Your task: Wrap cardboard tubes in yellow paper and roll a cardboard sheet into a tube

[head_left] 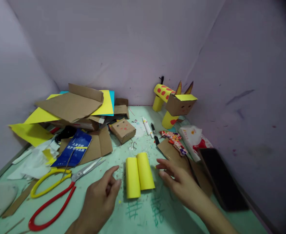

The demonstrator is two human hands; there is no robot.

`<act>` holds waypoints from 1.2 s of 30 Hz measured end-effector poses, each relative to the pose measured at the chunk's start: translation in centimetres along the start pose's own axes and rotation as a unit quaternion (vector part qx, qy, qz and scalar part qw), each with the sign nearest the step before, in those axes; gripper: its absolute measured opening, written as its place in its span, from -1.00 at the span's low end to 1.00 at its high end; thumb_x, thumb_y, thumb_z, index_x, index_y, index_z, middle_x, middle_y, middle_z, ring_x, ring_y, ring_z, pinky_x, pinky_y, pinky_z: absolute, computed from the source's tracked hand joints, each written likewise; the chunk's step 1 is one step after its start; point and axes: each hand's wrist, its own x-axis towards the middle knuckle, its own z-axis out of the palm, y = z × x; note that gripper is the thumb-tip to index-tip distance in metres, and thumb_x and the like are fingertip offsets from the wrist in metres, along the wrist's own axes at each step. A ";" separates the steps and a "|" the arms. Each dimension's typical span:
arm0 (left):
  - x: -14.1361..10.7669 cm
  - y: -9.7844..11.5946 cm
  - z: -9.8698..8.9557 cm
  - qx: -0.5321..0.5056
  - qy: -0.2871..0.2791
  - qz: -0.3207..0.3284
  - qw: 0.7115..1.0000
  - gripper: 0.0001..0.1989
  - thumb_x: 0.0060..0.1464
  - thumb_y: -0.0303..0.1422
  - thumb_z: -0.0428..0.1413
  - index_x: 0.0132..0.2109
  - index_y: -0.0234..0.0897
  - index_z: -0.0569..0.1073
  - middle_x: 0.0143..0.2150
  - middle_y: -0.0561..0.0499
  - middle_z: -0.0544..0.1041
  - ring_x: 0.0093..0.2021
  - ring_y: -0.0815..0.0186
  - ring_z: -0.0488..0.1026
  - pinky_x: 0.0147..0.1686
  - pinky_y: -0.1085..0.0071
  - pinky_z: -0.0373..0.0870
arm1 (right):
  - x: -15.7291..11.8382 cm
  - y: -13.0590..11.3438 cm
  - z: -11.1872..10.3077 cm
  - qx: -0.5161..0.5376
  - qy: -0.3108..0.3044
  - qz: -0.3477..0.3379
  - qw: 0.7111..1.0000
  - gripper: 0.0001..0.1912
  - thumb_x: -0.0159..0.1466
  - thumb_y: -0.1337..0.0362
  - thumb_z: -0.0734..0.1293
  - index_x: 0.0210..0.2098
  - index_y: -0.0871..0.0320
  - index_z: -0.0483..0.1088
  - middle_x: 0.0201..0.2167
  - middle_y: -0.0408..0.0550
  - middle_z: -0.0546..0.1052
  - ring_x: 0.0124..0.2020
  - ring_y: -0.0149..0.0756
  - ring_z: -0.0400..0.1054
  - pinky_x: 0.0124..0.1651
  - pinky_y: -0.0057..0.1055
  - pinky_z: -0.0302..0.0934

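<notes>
Two yellow paper tubes lie side by side on the green tabletop, the left tube and the right tube nearly touching. My left hand is just left of them, empty, its thumb and fingers apart. To their right hovers my right hand, also empty with fingers spread. Neither hand touches a tube. Beyond them sits a small cardboard box head with drawn dots. A finished-looking giraffe figure of spotted yellow tubes and a cardboard head stands at the back right.
Large scissors with yellow and red handles lie left, points toward the middle. Cardboard and coloured paper are piled behind a blue packet. On the right are a phone, tissues, a cardboard piece and white markers.
</notes>
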 end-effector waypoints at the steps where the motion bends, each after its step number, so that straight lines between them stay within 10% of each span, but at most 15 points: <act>1: -0.1 -0.1 0.2 0.011 0.012 0.033 0.999 -0.58 0.14 -0.13 -0.03 0.12 -0.12 0.26 -0.36 0.07 0.49 -0.43 0.30 0.45 -0.39 0.39 0.40 | -0.2 0.2 -0.3 -0.002 0.007 -0.013 1.000 -0.38 0.16 0.07 0.25 0.14 0.25 0.23 0.06 0.25 0.41 0.02 0.04 0.35 0.07 0.05 0.20; 6: 0.2 0.4 0.7 0.082 -0.030 0.176 0.980 0.04 -0.16 -0.36 0.22 0.33 -0.02 -0.25 0.38 -0.13 -0.02 0.32 -0.10 -0.01 0.19 -0.05 0.16 | 0.4 -0.5 -0.7 -0.022 -0.059 -0.057 0.996 0.10 -0.06 0.28 0.50 0.34 0.11 -0.14 0.36 0.09 -0.03 0.35 -0.03 -0.17 0.34 -0.01 -0.26; 14: 1.7 0.0 1.5 0.090 -0.146 0.144 0.975 0.20 -0.29 -0.53 0.20 0.32 0.05 -0.41 0.41 -0.15 -0.20 0.35 -0.22 -0.18 0.19 -0.26 -0.01 | 3.0 -1.2 -0.2 -0.036 -0.161 -0.148 0.975 0.30 -0.19 0.29 0.58 0.35 0.00 -0.24 0.37 0.08 -0.09 0.35 0.05 -0.22 0.32 0.04 -0.31; 36: 2.2 -0.1 0.6 0.068 -0.167 0.156 0.971 0.14 -0.15 -0.30 0.28 0.33 0.07 -0.39 0.41 -0.10 -0.17 0.36 -0.07 -0.17 0.25 -0.16 -0.11 | 2.3 -0.5 0.6 -0.071 -0.180 -0.162 0.968 0.26 -0.13 0.06 0.55 0.36 0.17 -0.22 0.36 0.19 -0.08 0.35 0.09 -0.24 0.32 0.03 -0.32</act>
